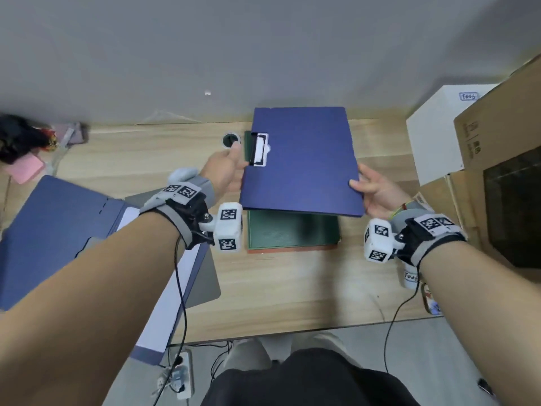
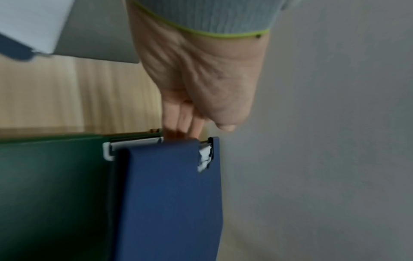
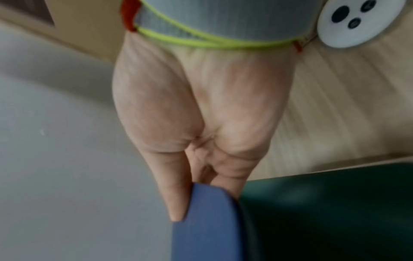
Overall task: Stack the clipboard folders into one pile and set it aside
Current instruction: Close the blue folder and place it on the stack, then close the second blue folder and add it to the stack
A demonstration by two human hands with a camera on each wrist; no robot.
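Over wooden desk [image 1: 292, 288], both hands pinch blue clipboard folder [image 1: 304, 162] above green folder [image 1: 292, 230]: left hand [image 1: 224, 171], right hand [image 1: 377, 190]

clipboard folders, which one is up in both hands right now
The dark blue clipboard folder, gripped at opposite edges by the left hand and right hand. The green folder lies flat beneath.

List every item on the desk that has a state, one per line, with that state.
blue clipboard folder: closed, lifted off the desk, tilted, above the green one.
green clipboard folder: closed, flat on the desk, on an orange-edged one.
open blue folder: lying open at the desk's left, white sheet showing.
left hand: holds the blue folder's clip edge.
right hand: pinches the blue folder's opposite edge.
cardboard box: closed.
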